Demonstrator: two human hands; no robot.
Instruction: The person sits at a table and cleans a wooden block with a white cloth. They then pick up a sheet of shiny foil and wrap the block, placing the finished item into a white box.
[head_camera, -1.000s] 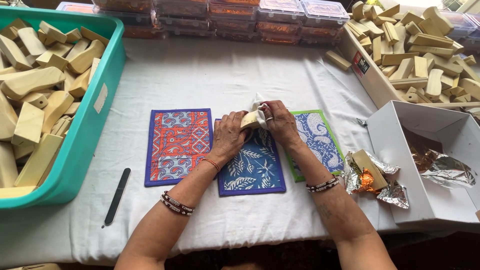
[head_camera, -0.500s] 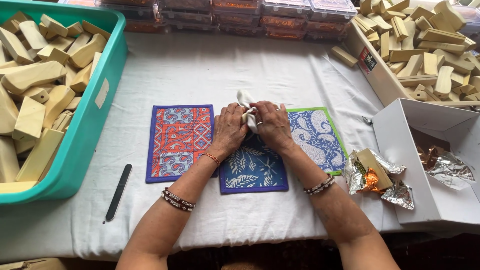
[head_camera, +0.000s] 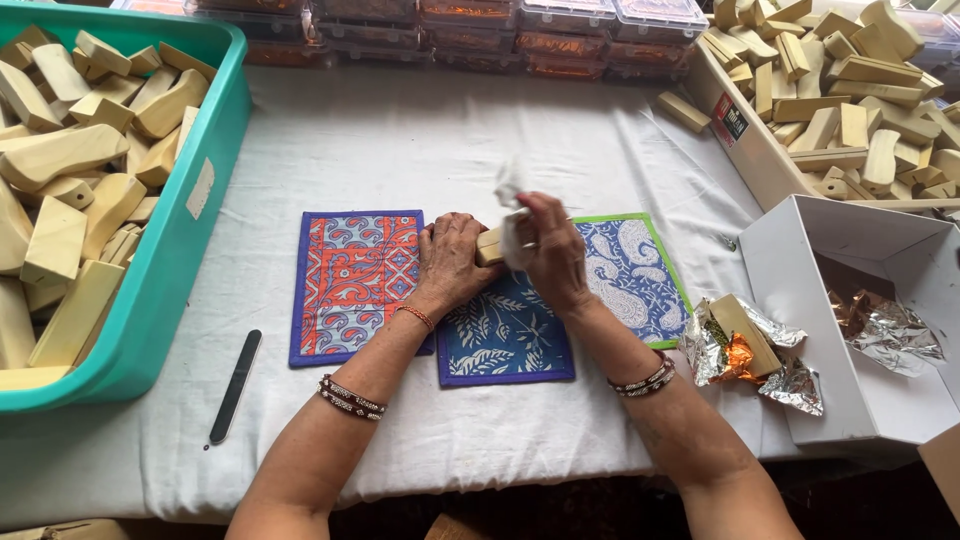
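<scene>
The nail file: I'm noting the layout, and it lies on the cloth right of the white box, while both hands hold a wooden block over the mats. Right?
Not quite. In the head view the nail file lies beside the teal bin, left of the mats, not right of the white box. The left hand and right hand do hold the wooden block.

Pale matt wooden block (head_camera: 489, 245) in hand, soft white cloth (head_camera: 513, 225) rubbing it. Printed fabric mats (head_camera: 352, 285) underneath, crinkly shiny foil (head_camera: 790, 380) at 3 o'clock, glossy teal plastic bin (head_camera: 190, 250) at 9, matt white tablecloth (head_camera: 420, 140).
</scene>
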